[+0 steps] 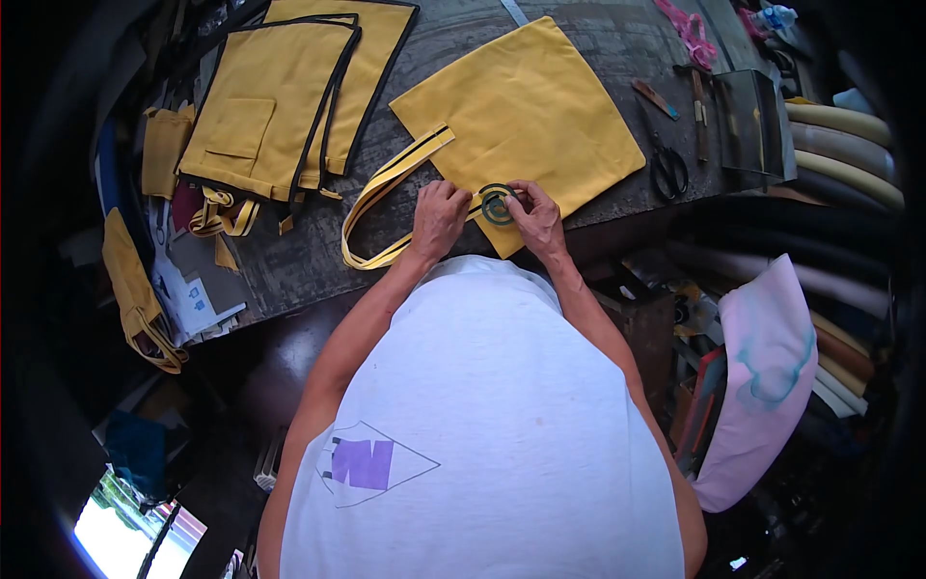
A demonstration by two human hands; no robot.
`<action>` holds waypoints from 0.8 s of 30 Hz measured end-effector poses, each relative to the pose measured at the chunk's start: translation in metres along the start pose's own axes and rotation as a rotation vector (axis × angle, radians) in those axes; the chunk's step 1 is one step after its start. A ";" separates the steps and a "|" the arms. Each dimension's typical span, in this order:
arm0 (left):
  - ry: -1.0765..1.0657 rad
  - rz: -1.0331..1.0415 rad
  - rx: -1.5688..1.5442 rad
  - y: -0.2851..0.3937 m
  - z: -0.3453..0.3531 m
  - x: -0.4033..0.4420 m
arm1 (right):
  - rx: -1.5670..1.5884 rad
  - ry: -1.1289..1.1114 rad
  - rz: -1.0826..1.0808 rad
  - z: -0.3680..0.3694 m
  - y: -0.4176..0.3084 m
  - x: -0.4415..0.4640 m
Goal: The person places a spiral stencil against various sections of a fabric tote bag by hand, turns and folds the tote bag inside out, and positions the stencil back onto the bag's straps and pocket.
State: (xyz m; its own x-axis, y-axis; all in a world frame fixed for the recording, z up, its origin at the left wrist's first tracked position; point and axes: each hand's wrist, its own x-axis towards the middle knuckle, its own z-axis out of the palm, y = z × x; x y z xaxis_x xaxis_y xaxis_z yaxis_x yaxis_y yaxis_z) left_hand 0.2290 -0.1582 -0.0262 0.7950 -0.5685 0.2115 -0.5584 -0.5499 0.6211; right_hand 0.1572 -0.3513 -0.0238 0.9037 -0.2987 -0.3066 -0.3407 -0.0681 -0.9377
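Note:
A yellow cloth bag (540, 106) lies flat and turned at an angle on the dark worktable. Its yellow strap (357, 224), striped with black, loops out to the left and passes under my left hand. My left hand (441, 220) is closed in a pinch over the near edge of the bag; what sits between its fingertips is too small to make out. A dark green ring, like a roll of tape (497, 205), rests over the bag's near corner. My right hand (538, 217) grips its right side between thumb and fingers.
Yellow panels with black edging (241, 116) are stacked at the left. Black scissors (667, 172), a hammer (700, 116) and a small knife-like tool (656, 98) lie at the right, beside a metal box (757, 125). Fabric rolls (839, 130) stand beyond; pink cloth (767, 376) hangs nearer.

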 end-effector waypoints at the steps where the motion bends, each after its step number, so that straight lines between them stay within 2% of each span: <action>1: -0.003 0.003 -0.002 -0.001 0.000 0.000 | -0.001 -0.002 -0.001 0.001 0.000 0.000; 7: -0.015 0.001 -0.010 -0.003 -0.001 0.001 | -0.073 -0.019 0.027 0.001 -0.009 -0.002; 13: -0.005 -0.028 -0.041 -0.001 -0.002 0.002 | -0.287 0.006 -0.056 0.000 -0.010 -0.003; 16: -0.077 0.197 -0.026 0.014 -0.030 0.003 | 0.192 -0.016 0.067 -0.012 0.001 0.003; 19: -0.415 0.235 -0.049 0.015 -0.040 -0.015 | 0.249 0.069 0.095 -0.033 0.002 -0.001; 22: -0.210 0.139 -0.056 0.020 -0.025 -0.025 | 0.249 0.077 0.117 -0.044 0.006 -0.005; 24: -0.166 0.134 0.029 0.022 -0.013 -0.020 | 0.239 0.065 0.143 -0.045 0.012 -0.006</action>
State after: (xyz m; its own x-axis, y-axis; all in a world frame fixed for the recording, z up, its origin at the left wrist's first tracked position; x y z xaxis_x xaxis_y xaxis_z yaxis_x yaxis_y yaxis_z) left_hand 0.2040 -0.1505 -0.0067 0.6646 -0.7293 0.1625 -0.6653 -0.4786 0.5730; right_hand 0.1363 -0.3927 -0.0257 0.8299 -0.3498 -0.4347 -0.3858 0.2033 -0.8999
